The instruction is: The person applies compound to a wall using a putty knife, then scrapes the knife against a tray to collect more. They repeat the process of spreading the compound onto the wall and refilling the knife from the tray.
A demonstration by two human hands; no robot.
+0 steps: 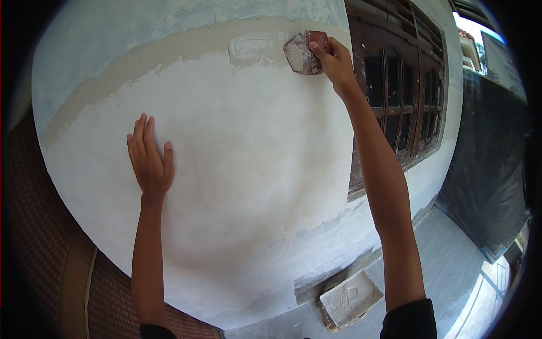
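My right hand [334, 59] grips a reddish-brown scraper [305, 52] smeared with pale paste, held at the upper wall near the window frame. Just left of the scraper is a wet-looking patch of paste [251, 48] on a beige band. My left hand [151, 158] lies on the white wall [237, 147] at the left, fingers up and thumb apart, holding nothing. Below, on the floor by the wall's foot, sits a shallow tray [351, 299] with whitish paste in it.
A brown wooden window [398, 85] with dark panes is at the right of the wall. Beyond it hangs a dark sheet [480, 158] above grey floor tiles [435, 254]. Brown woven matting [39, 226] runs along the left edge.
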